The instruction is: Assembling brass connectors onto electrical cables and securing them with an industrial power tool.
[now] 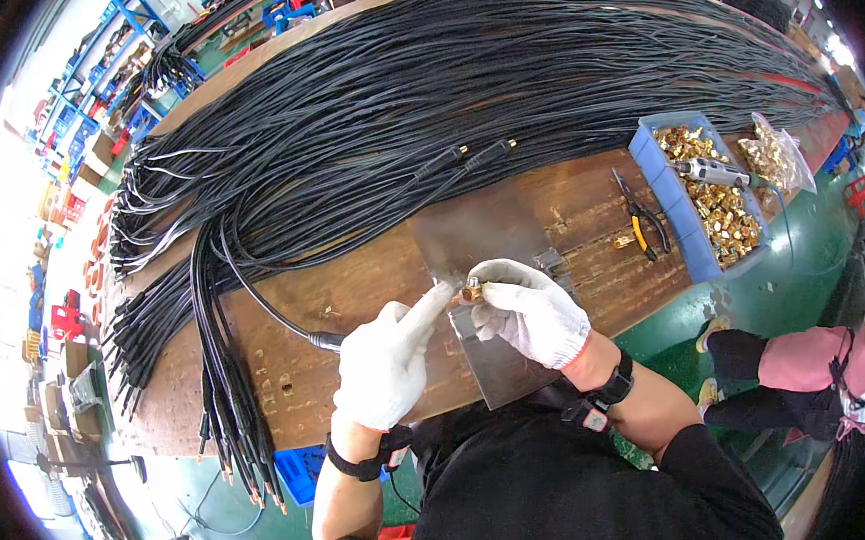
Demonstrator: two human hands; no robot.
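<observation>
White work gloves cover both my hands, which meet above a dark metal plate [494,360] on the wooden bench. Between the thumb and fingers of my right hand [535,315] is a small brass fitting [472,290]. My left hand [386,362] is closed around a black cable [325,341] that enters it from the left. Its fingers point toward the fitting, and the cable's end is hidden by the glove. Beyond my hands, two cables end in brass-tipped connectors [506,146] lying over the bundle.
Many black cables [384,96] cover the bench's far side, with more hanging off its left. At right lie yellow-black pliers [641,224] and a blue bin [692,238] of brass fittings, a power tool [712,172] across it. A person [802,361] is beyond the bench.
</observation>
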